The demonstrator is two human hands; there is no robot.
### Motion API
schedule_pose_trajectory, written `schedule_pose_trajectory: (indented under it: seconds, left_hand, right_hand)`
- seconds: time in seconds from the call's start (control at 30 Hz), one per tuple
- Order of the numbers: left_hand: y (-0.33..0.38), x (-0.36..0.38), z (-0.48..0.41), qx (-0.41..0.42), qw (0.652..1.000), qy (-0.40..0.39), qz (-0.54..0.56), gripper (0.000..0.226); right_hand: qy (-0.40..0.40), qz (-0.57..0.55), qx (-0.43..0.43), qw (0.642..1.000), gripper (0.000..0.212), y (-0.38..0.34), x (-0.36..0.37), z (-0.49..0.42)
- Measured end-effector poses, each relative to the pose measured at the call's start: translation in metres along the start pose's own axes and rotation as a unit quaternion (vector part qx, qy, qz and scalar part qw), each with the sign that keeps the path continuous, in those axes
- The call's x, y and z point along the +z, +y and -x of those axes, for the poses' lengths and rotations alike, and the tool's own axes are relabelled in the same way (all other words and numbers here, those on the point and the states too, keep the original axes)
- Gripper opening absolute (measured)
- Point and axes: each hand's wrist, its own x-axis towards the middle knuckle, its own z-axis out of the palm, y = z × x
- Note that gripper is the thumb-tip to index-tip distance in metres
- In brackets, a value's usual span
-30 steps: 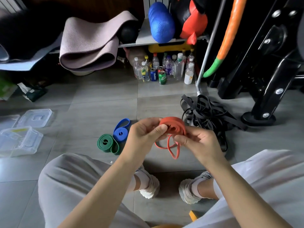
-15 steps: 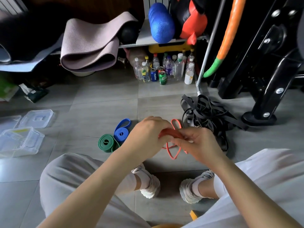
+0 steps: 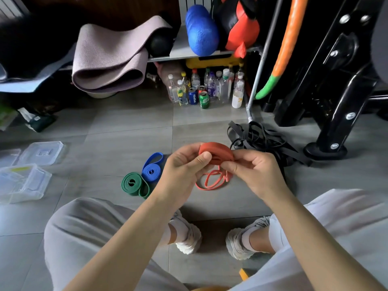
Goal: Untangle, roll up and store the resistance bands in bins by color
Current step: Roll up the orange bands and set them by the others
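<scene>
Grip clamped: left hand [image 3: 184, 164] and right hand [image 3: 252, 171] pinch the half-rolled red band [image 3: 216, 152] above the floor [image 3: 126, 133]. If either thumb slips, the springy coil could unwind and its loose tail [image 3: 210, 182] retangle.

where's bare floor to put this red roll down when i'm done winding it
Bare tile lies between the clear bins and the green roll, and between the bottles and the blue roll. To the right it is crowded: the black band tangle lies beside the machine base.

Grey tiled floor [image 3: 130, 122], cluttered metal shelf [image 3: 178, 56] behind.
</scene>
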Motion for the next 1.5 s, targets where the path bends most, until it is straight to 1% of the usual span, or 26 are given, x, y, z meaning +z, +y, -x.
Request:
schedule_pose_trajectory:
  seconds: [0.07,0.1,0.13,0.17,0.23,0.27,0.33,0.4,0.43,0.5,0.57,0.6,0.67,0.7,0.73,0.87,0.97,1.03,1.1,1.17,1.2,1.23,1.3,1.37,1.43,1.5]
  left_hand:
    - [0.000,0.002,0.001,-0.024,1.000,0.012,0.007,0.019]
    - [0.001,0.001,0.000,-0.019,0.998,0.018,-0.055,0.019]
    - [0.004,-0.001,-0.001,0.003,0.986,0.019,-0.166,0.020]
    - [0.008,-0.003,-0.002,0.034,0.953,0.016,-0.302,0.024]
    - [0.017,-0.003,-0.004,0.102,0.843,-0.016,-0.529,0.037]
    - [0.022,0.000,-0.006,0.129,0.791,-0.044,-0.596,0.040]
    - [0.031,0.006,-0.009,0.143,0.718,-0.095,-0.675,0.031]
    - [0.035,0.008,-0.013,0.121,0.684,-0.101,-0.713,0.023]
    - [0.036,0.008,-0.014,0.115,0.682,-0.095,-0.716,0.022]
    - [0.035,0.008,-0.014,0.121,0.705,-0.079,-0.694,0.020]
    - [0.033,0.006,-0.012,0.119,0.756,-0.044,-0.642,0.018]
    - [0.033,0.004,-0.013,0.115,0.791,-0.019,-0.601,0.017]
    - [0.038,-0.001,-0.018,0.118,0.856,0.034,-0.503,0.020]
    - [0.042,-0.003,-0.020,0.130,0.876,0.059,-0.462,0.024]
    - [0.046,-0.006,-0.023,0.146,0.883,0.080,-0.439,0.027]
    - [0.056,-0.016,-0.025,0.170,0.877,0.114,-0.434,0.026]
    - [0.059,-0.018,-0.027,0.164,0.870,0.124,-0.448,0.024]
    - [0.062,-0.018,-0.029,0.166,0.866,0.127,-0.454,0.026]
    - [0.064,-0.019,-0.030,0.161,0.869,0.128,-0.450,0.027]
    - [0.063,-0.020,-0.030,0.152,0.862,0.120,-0.468,0.025]
    - [0.061,-0.020,-0.030,0.144,0.854,0.110,-0.488,0.023]
    - [0.058,-0.021,-0.029,0.133,0.847,0.098,-0.506,0.021]
    - [0.051,-0.021,-0.027,0.109,0.837,0.075,-0.531,0.019]
    - [0.046,-0.023,-0.026,0.087,0.823,0.055,-0.558,0.017]
    - [0.044,-0.025,-0.026,0.073,0.814,0.034,-0.575,0.015]
    - [0.044,-0.025,-0.025,0.061,0.806,0.016,-0.589,0.015]
  right_hand:
    - [0.003,0.000,-0.008,1.000,0.023,0.001,-0.001,0.001]
    - [0.001,0.011,-0.003,1.000,0.023,0.002,-0.001,0.001]
    - [-0.002,0.027,0.002,1.000,0.023,0.005,-0.002,0.001]
    - [-0.010,0.046,0.009,0.999,0.025,0.006,-0.003,0.001]
    - [-0.034,0.089,0.010,0.995,0.027,0.008,-0.004,0.000]
    - [-0.046,0.107,0.008,0.993,0.026,0.009,-0.004,-0.002]
    - [-0.062,0.137,0.009,0.989,0.018,0.008,-0.006,-0.006]
    - [-0.064,0.168,0.006,0.984,0.015,0.007,-0.006,-0.008]
    - [-0.064,0.171,0.010,0.983,0.015,0.005,-0.007,-0.008]
    - [-0.071,0.165,0.024,0.983,0.021,0.006,-0.009,-0.010]
    - [-0.096,0.208,0.038,0.973,0.014,0.014,-0.013,-0.013]
    - [-0.112,0.243,0.050,0.962,0.008,0.021,-0.014,-0.014]
    - [-0.137,0.290,0.089,0.943,0.007,0.040,-0.015,-0.013]
    - [-0.141,0.286,0.110,0.941,0.007,0.050,-0.014,-0.010]
    - [-0.140,0.277,0.128,0.942,0.006,0.059,-0.014,-0.008]
    - [-0.191,0.237,0.168,0.938,0.010,0.067,-0.009,-0.011]
    - [-0.262,0.083,0.234,0.933,0.015,0.047,-0.009,-0.016]
    - [-0.296,0.026,0.266,0.917,0.016,0.033,-0.012,-0.019]
    - [-0.307,0.075,0.276,0.908,0.012,0.029,-0.013,-0.022]
    - [-0.305,0.223,0.251,0.892,0.011,0.032,-0.013,-0.026]
    - [-0.302,0.285,0.238,0.878,0.019,0.034,-0.013,-0.026]
    - [-0.294,0.316,0.229,0.872,0.036,0.036,-0.013,-0.027]
    - [-0.256,0.294,0.206,0.898,0.072,0.035,-0.012,-0.031]
    - [-0.212,0.184,0.163,0.946,0.081,0.028,-0.007,-0.035]
    - [-0.165,0.072,0.114,0.977,0.062,0.023,0.001,-0.038]
    - [-0.127,0.032,0.080,0.988,0.039,0.015,0.008,-0.038]
